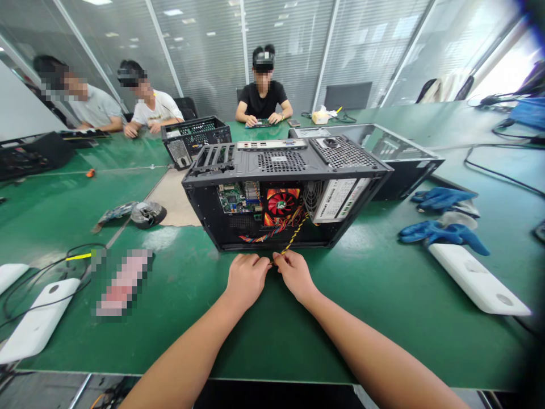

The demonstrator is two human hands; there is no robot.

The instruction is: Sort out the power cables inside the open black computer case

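A black computer case (272, 170) lies in front of me with its near side open. Inside are a circuit board (234, 197), a red fan (282, 203), a power supply (340, 200) and a bundle of coloured wires (266, 236). A yellow-and-black twisted cable (294, 234) runs out of the case toward my hands. My right hand (296, 275) pinches this cable at the case's near edge. Close beside it, my left hand (247, 278) is closed on the cable's end, which its fingers mostly hide.
Blue work gloves (445, 234) and a white power bank-like block (479, 278) lie to the right. Another white block (40, 321) with black cables and a roll of tape (147, 214) are at left. More cases (193, 139) stand behind; several people sit across the green table (170, 341).
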